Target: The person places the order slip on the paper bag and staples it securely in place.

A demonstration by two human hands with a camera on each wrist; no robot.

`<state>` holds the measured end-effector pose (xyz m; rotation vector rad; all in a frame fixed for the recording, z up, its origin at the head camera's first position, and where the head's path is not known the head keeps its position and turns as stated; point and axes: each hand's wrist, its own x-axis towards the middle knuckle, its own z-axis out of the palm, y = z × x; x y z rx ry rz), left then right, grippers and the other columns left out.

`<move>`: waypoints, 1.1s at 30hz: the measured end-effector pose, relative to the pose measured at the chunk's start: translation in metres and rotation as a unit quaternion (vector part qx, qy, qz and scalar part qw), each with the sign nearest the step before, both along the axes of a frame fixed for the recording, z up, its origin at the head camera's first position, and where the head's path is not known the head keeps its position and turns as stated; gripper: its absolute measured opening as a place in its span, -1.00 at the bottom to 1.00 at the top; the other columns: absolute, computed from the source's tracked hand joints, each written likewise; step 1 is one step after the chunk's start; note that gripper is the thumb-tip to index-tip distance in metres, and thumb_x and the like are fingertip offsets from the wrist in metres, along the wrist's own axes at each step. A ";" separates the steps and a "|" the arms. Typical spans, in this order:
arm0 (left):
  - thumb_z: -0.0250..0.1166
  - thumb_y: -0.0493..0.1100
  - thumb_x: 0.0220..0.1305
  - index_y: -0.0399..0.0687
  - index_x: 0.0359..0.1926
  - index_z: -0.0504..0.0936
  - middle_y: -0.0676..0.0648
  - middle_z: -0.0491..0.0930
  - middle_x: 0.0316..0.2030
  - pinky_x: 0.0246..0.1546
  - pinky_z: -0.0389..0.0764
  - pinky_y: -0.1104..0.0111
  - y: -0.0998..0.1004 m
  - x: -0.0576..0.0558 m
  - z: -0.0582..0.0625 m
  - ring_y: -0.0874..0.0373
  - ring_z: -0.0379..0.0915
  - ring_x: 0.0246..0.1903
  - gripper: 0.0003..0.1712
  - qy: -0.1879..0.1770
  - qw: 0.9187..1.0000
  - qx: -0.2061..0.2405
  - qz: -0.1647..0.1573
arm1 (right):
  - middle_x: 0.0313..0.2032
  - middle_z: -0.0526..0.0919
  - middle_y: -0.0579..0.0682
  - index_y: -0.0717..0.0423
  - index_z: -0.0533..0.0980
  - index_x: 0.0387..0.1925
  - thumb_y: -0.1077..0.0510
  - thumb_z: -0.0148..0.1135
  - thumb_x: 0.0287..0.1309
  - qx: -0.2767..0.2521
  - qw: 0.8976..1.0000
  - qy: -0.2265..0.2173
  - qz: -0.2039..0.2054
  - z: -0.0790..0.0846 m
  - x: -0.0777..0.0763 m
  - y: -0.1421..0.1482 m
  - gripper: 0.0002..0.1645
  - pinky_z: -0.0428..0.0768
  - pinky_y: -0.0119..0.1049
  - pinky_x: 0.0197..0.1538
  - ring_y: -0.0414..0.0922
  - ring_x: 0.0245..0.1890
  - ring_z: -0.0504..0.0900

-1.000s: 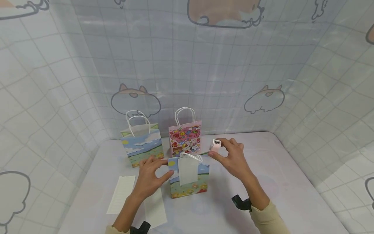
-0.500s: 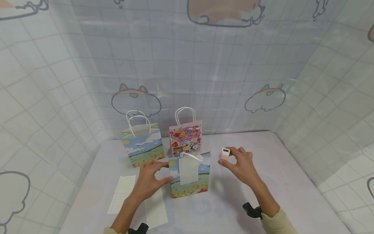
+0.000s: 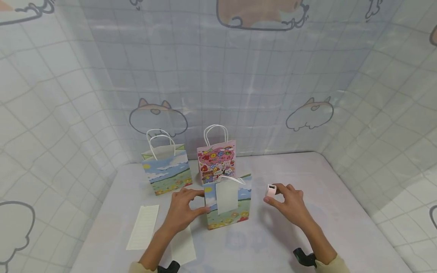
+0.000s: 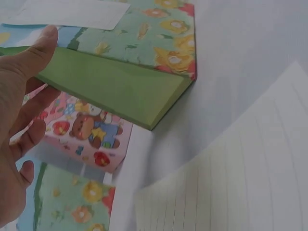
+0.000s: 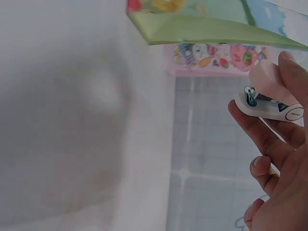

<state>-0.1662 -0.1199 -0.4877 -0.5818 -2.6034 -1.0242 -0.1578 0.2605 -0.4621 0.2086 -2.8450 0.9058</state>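
Observation:
My left hand (image 3: 184,210) grips the left side of a small paper gift bag (image 3: 228,218) printed with sky, meadow and flowers, thumb on the front and fingers behind. A blank white slip of paper (image 3: 227,199) lies over the bag's front near the white twisted handles (image 3: 232,178). In the left wrist view the thumb (image 4: 45,45) presses at the bag's edge, above its green side (image 4: 110,84). To the right of the bag, my right hand (image 3: 290,204) pinches a small pink and white stapler (image 5: 272,91) between thumb and fingers, apart from the bag.
Behind stand a second meadow-print bag (image 3: 167,172) at left and a pink cartoon bag (image 3: 216,161). Two lined paper sheets lie on the table: one sheet (image 3: 143,227) farther left, another sheet (image 3: 183,246) partly under my left forearm. A patterned curtain (image 3: 239,94) surrounds the table.
My right hand has drawn the stapler away from the bag's top right edge, rightward and nearer me. My left hand and the gripped bag have shifted slightly right.

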 end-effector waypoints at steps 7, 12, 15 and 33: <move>0.52 0.31 -0.02 0.17 0.04 0.72 0.18 0.73 -0.08 -0.04 0.23 0.11 0.022 -0.002 0.001 0.19 0.48 -0.08 -0.38 -0.006 1.000 -0.018 0.019 | -0.18 0.69 -0.05 0.08 0.58 0.07 -0.34 0.39 0.11 0.015 0.999 -0.033 -0.013 -0.012 0.005 0.011 -0.29 0.13 0.03 -0.03 0.01 -0.14 0.51; 0.51 0.32 -0.02 0.16 0.03 0.72 0.17 0.73 -0.09 -0.07 0.23 0.14 0.035 -0.002 0.000 0.20 0.47 -0.13 -0.38 -0.004 0.999 -0.020 0.031 | -0.20 0.71 -0.10 0.06 0.59 0.05 -0.36 0.37 0.11 0.020 0.999 -0.034 -0.011 -0.025 0.006 0.018 -0.31 0.15 0.01 -0.08 -0.01 -0.16 0.53; 0.49 0.35 -0.01 0.16 0.02 0.72 0.16 0.74 -0.10 -0.07 0.24 0.14 0.041 -0.002 0.000 0.17 0.50 -0.09 -0.37 -0.006 0.999 -0.025 0.039 | -0.21 0.72 -0.11 0.04 0.60 0.04 -0.33 0.39 0.11 0.020 0.999 -0.043 -0.012 -0.032 0.007 0.020 -0.34 0.15 0.00 -0.10 -0.03 -0.18 0.53; 0.42 0.42 0.04 0.16 0.04 0.69 0.11 0.71 -0.01 0.17 0.34 -0.14 0.077 -0.031 0.003 -0.01 0.54 0.10 -0.34 -0.029 0.997 -0.055 0.047 | -0.27 0.72 -0.18 -0.02 0.49 0.05 -0.28 0.46 0.05 0.009 0.993 -0.117 -0.015 -0.052 0.017 0.033 -0.34 0.16 0.13 0.00 -0.13 -0.14 0.54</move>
